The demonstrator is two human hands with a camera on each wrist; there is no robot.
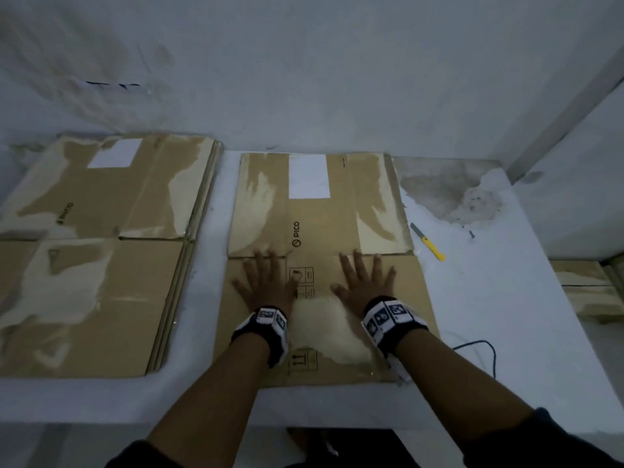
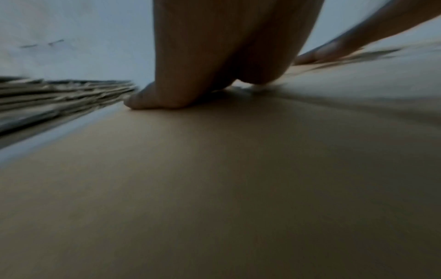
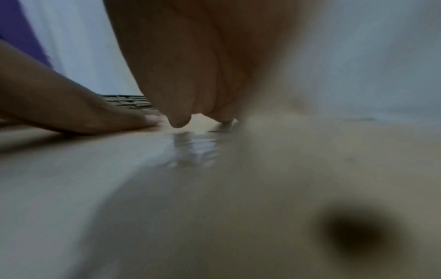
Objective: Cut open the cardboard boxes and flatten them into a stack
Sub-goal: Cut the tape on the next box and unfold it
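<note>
Both hands, left hand (image 1: 266, 282) and right hand (image 1: 366, 282), fingers spread, press box (image 1: 324, 211) flat on bench (image 1: 472, 298). Next, likely: lift onto stack (image 1: 101, 248).

wristbands (image 1: 391, 320): black-white, square markers | sleeves (image 1: 553, 444): dark | forearms bare

Stack of flattened boxes (image 1: 94, 251) cut off by the head view's left edge. Print on the small symbol labels (image 1: 301, 282) between the hands too small to read. Yellow utility knife (image 1: 429, 243) too small for blade detail. Cardboard at far right (image 1: 587, 288) cut by the frame edge. Left wrist view blurred: stack edges (image 2: 59, 98) smeared. Right wrist view heavily blurred, with an unidentifiable dark smudge (image 3: 355, 228) on the flattened box (image 3: 214, 207); right hand (image 3: 190, 66) cropped at the top.
</note>
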